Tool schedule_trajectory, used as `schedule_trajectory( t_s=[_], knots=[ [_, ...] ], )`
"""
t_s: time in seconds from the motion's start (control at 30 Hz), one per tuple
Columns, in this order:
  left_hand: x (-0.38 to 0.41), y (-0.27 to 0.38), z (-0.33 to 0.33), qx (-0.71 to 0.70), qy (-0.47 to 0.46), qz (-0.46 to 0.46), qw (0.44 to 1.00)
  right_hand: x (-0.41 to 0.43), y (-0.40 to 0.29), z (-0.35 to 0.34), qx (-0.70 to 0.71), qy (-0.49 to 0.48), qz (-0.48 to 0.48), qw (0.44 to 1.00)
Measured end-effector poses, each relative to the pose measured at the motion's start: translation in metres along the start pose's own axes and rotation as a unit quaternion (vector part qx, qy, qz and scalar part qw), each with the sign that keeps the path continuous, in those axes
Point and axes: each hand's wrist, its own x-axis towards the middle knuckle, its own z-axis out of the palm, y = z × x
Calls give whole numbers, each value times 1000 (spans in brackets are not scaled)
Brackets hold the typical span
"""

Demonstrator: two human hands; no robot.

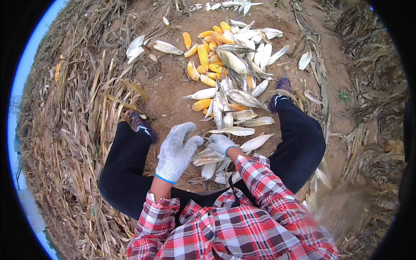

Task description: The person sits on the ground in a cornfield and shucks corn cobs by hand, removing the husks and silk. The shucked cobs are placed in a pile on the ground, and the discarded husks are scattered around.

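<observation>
Both my hands wear pale knitted work gloves with blue cuffs. My left hand (pixel 178 152) is raised above bare soil, its fingers curved and a gap showing between thumb and fingers. Just to its right, my right hand (pixel 221 144) is curled over a loose pile of dry corn husks (pixel 209 161); whether it grips anything is hidden. A thin pale strip shows between the two hands. Ahead of them lie husked yellow corn cobs (pixel 203 56), next to corn ears still in their dry husks (pixel 234 61). One husk (pixel 235 130) lies directly beyond my right hand.
My bent legs in black trousers flank the pile, with a shoe (pixel 143 126) at left and another shoe (pixel 283 85) at right. Dry corn stalks (pixel 81 136) cover the ground at left, and more dry leaves (pixel 373 81) at right. Loose husks (pixel 135 48) lie farther off.
</observation>
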Motion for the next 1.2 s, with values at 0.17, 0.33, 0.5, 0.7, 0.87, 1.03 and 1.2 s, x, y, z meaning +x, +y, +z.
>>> schedule_trajectory(
  t_s=[0.17,0.33,0.5,0.7,0.87,1.03,1.2],
  knots=[
    [41,57,-90,288,-48,182,939,10,33,-23,82,159,172,969],
    [51,32,-83,333,-58,136,931,24,28,-14,99,123,219,963],
    [52,31,-65,229,-104,204,946,52,60,45,180,80,248,949],
    [50,38,-78,301,-112,111,941,39,18,30,311,64,344,884],
    [48,45,-77,293,-115,132,940,54,74,63,106,380,324,860],
    [49,37,-70,313,-136,143,929,75,103,66,415,157,269,855],
    [36,28,-50,313,-183,186,913,69,57,54,510,48,253,821]
  ],
)
